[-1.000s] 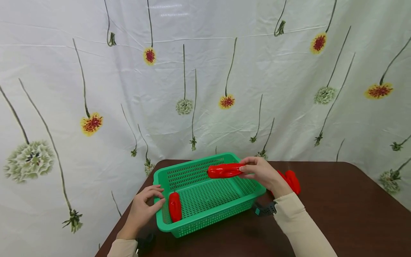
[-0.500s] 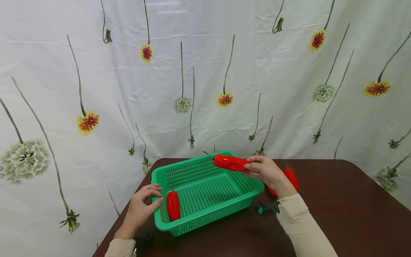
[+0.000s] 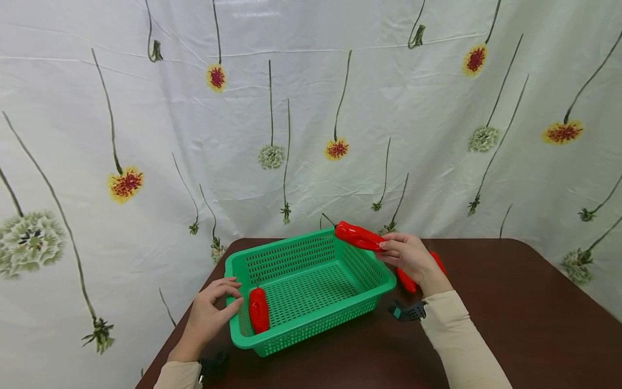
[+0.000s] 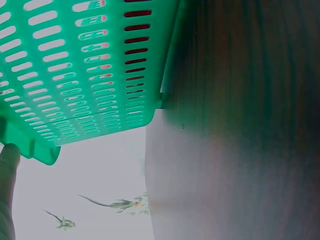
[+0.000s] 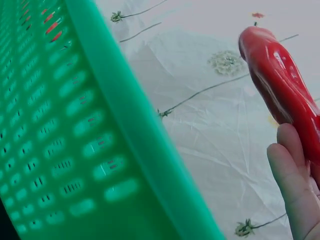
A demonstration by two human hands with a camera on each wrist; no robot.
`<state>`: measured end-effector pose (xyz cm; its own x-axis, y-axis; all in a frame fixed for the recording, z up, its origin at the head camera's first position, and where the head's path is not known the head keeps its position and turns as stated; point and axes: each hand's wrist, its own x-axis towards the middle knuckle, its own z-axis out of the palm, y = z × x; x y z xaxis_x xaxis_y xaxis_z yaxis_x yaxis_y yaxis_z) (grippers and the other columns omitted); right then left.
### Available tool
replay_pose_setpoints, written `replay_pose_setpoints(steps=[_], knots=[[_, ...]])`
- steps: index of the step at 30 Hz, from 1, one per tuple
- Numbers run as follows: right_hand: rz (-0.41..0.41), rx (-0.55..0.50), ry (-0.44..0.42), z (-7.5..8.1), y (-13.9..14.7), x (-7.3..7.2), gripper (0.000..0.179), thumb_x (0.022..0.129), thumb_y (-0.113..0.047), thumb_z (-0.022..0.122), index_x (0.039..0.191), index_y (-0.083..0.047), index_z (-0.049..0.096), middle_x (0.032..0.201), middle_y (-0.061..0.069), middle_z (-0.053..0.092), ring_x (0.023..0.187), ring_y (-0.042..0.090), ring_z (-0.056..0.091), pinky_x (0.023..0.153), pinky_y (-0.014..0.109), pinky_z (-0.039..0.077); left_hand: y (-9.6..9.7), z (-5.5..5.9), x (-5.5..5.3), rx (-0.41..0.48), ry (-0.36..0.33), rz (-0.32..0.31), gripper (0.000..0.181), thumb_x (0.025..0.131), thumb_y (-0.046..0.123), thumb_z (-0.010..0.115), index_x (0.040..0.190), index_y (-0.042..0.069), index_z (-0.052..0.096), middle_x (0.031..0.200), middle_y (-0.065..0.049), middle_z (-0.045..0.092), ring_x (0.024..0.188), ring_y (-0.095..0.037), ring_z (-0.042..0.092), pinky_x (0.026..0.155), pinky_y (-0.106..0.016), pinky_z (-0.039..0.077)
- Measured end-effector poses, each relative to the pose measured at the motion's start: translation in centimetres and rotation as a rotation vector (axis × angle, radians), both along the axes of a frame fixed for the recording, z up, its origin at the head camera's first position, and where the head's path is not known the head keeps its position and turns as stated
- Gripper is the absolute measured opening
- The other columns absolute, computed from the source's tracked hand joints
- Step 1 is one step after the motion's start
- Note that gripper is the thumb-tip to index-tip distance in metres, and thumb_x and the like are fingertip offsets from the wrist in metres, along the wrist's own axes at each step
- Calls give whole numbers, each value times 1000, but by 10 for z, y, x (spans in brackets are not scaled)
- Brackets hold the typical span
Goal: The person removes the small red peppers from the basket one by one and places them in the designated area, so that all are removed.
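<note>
In the head view, a glossy red pepper (image 3: 359,236) with a thin stem is held up over the green basket's right rear corner. My right hand (image 3: 413,260) pinches its narrow end between thumb and fingers. The right wrist view shows the same pepper (image 5: 277,75) above my fingers (image 5: 290,170). A second red pepper (image 3: 259,310) lies inside the green basket (image 3: 316,334), along its left wall. My left hand (image 3: 210,312) holds the basket's left rim with bent fingers and thumb. In the left wrist view, one finger (image 4: 9,160) touches that rim; the rest are out of sight.
More red peppers (image 3: 407,281) lie on the dark brown table (image 3: 505,302) right of the basket, partly hidden by the right hand. A black strap (image 3: 410,312) is at the right wrist. A white floral curtain (image 3: 311,124) hangs behind the table.
My right hand has raised its pepper and carried it slightly right, tilting the stem end upward. My left hand has stayed at the basket's rim. The head view has shifted slightly.
</note>
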<state>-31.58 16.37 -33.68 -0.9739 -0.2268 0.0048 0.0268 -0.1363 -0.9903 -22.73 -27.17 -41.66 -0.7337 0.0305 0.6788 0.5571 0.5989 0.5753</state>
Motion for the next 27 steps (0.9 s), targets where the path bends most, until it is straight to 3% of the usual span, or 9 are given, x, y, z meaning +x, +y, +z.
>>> replay_pose_setpoints(steps=[8, 15, 18, 22, 27], knots=[[-75, -74, -42, -8, 14, -7, 18, 101, -8, 52, 117, 0, 54, 155, 22, 28, 91, 12, 69, 90, 30, 58, 0, 1, 1, 1, 9, 4, 25, 78, -6, 78, 81, 17, 71, 107, -16, 71, 113, 10, 52, 88, -1, 42], [-201, -198, -96, -13, 29, -12, 19, 102, -8, 51, 120, -2, 50, 141, 10, 38, 90, 10, 70, 97, 32, 53, 1, 1, 2, -1, 5, 13, 25, 79, -6, 78, 81, 17, 70, 108, -15, 72, 113, 12, 51, 88, -1, 42], [-275, -254, -118, -15, 35, -13, 29, 101, -9, 52, 129, -4, 47, 139, 6, 39, 89, 10, 70, 102, 33, 49, 1, 0, 1, -1, 0, 18, 24, 79, -5, 78, 81, 18, 70, 108, -14, 72, 113, 13, 51, 88, -1, 42], [-340, -286, -138, -18, 41, -15, 42, 102, -12, 53, 140, -3, 41, 138, 4, 41, 88, 9, 70, 107, 36, 44, 1, 0, 1, -4, -6, 25, 24, 79, -4, 79, 81, 18, 71, 108, -11, 73, 113, 12, 51, 88, -1, 41], [-401, -307, -157, -23, 49, -17, 40, 101, -14, 56, 138, -5, 43, 137, 3, 42, 85, 9, 70, 104, 36, 46, 1, 0, 1, -2, 1, 24, 22, 79, -5, 79, 81, 16, 71, 108, -10, 73, 112, 10, 52, 89, 0, 40]])
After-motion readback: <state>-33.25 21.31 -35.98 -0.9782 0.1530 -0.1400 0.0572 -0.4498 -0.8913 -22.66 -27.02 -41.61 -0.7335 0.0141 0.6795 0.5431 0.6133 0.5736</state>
